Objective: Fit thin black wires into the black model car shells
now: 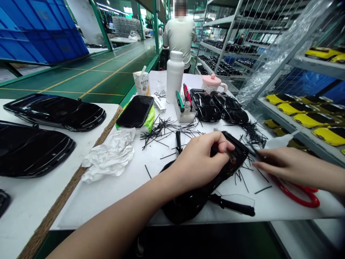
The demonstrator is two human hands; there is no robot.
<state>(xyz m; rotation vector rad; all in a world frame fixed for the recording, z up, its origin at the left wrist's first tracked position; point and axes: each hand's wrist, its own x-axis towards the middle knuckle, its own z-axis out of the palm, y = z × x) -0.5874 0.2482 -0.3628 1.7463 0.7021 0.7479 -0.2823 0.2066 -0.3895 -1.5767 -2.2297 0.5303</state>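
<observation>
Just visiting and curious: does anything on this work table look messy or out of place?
Yes. Thin black strips lie scattered loose across the white table, around the left hand and right hand. A crumpled white tissue lies near the table's left edge.

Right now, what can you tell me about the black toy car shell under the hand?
The black car shell looks like glossy moulded plastic, a toy car body without wheels showing. It lies tilted on the white table, its far end poking out past the left hand, which presses down on it with fingertips curled over its top. The right hand rests close beside it, not clearly touching. Thin black plastic slivers lie scattered around it. Its near end is hidden.
</observation>
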